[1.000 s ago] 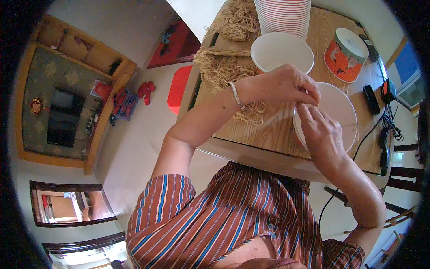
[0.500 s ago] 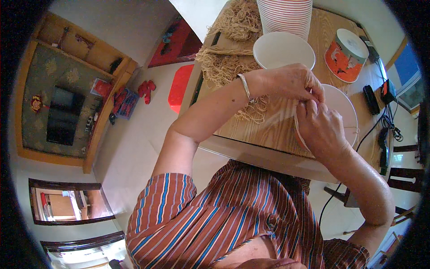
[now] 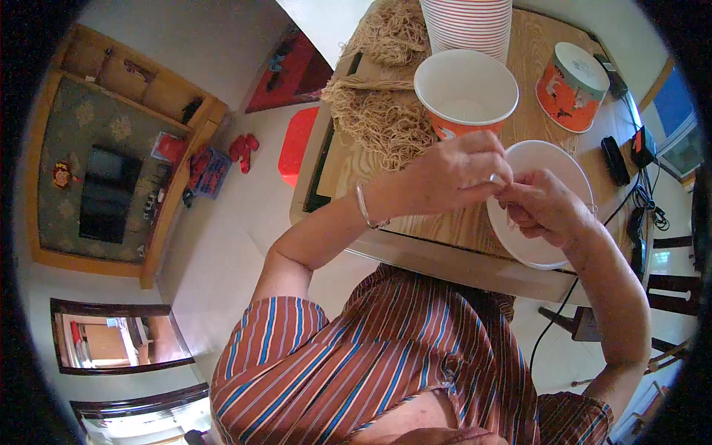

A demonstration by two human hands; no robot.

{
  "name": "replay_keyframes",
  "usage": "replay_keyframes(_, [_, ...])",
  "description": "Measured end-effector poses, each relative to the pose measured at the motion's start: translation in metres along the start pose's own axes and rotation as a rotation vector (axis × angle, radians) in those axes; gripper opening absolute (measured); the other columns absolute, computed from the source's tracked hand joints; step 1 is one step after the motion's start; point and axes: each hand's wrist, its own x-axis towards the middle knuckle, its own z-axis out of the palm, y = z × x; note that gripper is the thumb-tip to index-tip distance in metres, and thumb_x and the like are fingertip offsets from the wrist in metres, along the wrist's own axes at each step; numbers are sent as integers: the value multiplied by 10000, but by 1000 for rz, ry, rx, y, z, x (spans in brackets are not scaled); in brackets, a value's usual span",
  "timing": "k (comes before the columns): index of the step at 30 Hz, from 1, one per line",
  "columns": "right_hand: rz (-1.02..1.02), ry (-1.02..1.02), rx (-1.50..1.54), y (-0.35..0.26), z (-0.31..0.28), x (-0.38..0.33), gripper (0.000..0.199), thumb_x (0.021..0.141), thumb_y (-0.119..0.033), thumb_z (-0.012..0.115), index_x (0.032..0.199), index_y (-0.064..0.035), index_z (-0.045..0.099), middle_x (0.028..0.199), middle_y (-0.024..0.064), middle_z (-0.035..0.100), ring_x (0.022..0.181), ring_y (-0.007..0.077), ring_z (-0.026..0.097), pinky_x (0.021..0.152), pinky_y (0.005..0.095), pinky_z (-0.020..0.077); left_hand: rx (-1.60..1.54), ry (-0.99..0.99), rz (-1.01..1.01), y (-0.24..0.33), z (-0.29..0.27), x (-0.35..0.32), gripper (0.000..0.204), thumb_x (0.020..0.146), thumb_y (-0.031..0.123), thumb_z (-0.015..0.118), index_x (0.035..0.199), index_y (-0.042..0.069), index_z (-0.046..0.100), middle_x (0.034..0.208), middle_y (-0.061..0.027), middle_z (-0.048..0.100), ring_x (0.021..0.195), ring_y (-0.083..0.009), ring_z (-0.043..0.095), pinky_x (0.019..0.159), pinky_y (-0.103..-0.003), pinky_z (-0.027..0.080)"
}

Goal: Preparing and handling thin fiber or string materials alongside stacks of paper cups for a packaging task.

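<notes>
1. White-lined bucket (image 3: pixel 519 241) at the near edge of the wooden tabletop (image 3: pixel 530 44), mouth toward the camera; upright or tilted, cannot tell. Thin pale loop (image 3: pixel 592 209) at the right rim, too fine to identify.
2. Left hand (image 3: pixel 471 174) and right hand (image 3: pixel 545 204) above the mouth, in fingertip contact. Each grip drawn together in a pinch; with or without something thin between, cannot tell.
3. Seemingly fine fingertip work. Best done with both pinches close together, light pressure, small turns from the fingers rather than the elbows.
4. Worth leaving clearance between wrists and rim, to avoid nudging the bucket off the edge. Perhaps worth angling the left hand for a clearer view of the fingertips.
5. Beyond the hands: open orange bucket (image 3: pixel 466 93), white inside; tall stack of nested buckets (image 3: pixel 467 30) just behind; heaps of tan twine (image 3: pixel 386 122) to the left.
6. Rightward: upturned orange bucket (image 3: pixel 575 89); nearer, black adapter (image 3: pixel 643 154) and tangled cable (image 3: pixel 656 217).
7. Far left, off the tabletop: red slippers (image 3: pixel 243 152) on the floor, dark screen (image 3: pixel 110 194) against the wall.
</notes>
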Motion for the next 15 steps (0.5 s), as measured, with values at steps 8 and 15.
replay_keyframes(8, [-60, -124, 342, 16, -2, 3, 249, 914, -254, 586, 757, -60, 573, 577, -35, 442, 428, 60, 363, 357, 227, 232, 61, 4, 71, 19, 7, -11, 197, 768, 91, 723, 949, 115, 652, 903, -64, 574, 833, -245, 597, 712, -347, 509])
replay_keyframes(15, [-21, -106, 368, 13, 3, 0, 223, 916, -226, 569, 765, -62, 574, 577, -39, 434, 435, 56, 361, 364, 222, 231, 129, -9, 122, 20, 9, -11, 149, 719, 76, 722, 844, 102, 644, 829, -63, 566, 751, -240, 585, 640, -363, 491])
